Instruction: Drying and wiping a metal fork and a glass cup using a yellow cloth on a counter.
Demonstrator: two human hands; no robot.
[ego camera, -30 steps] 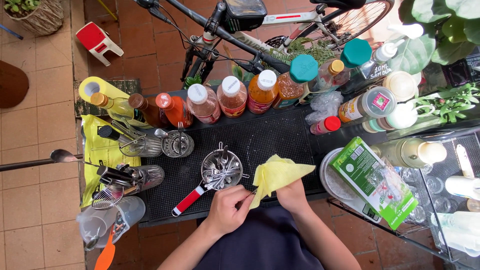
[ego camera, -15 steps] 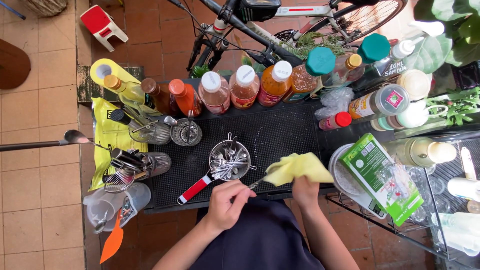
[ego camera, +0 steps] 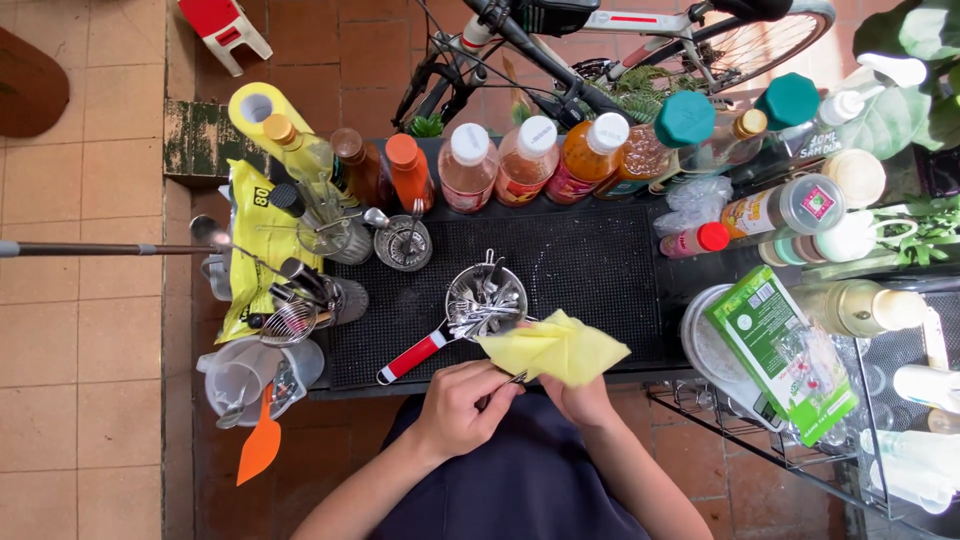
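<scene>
Left hand (ego camera: 462,398): closed around the handle end of a slim metal utensil (ego camera: 503,382), its working end hidden in the cloth; kind not discernible.

Right hand (ego camera: 578,398): gripping a crumpled yellow cloth (ego camera: 555,348), wrapped over the utensil's far end, just above the counter's near edge.

Step in hand, as judged: wiping one piece of cutlery dry or clean. The next move would call for drawing the utensil through the cloth while keeping the pinch firm.

Just beyond: round metal strainer with red handle (ego camera: 478,305), holding more cutlery, on a black ribbed rubber mat (ego camera: 590,270).

Further back: row of capped plastic sauce bottles (ego camera: 525,158).

Right side: green-and-white carton (ego camera: 775,345).
</scene>
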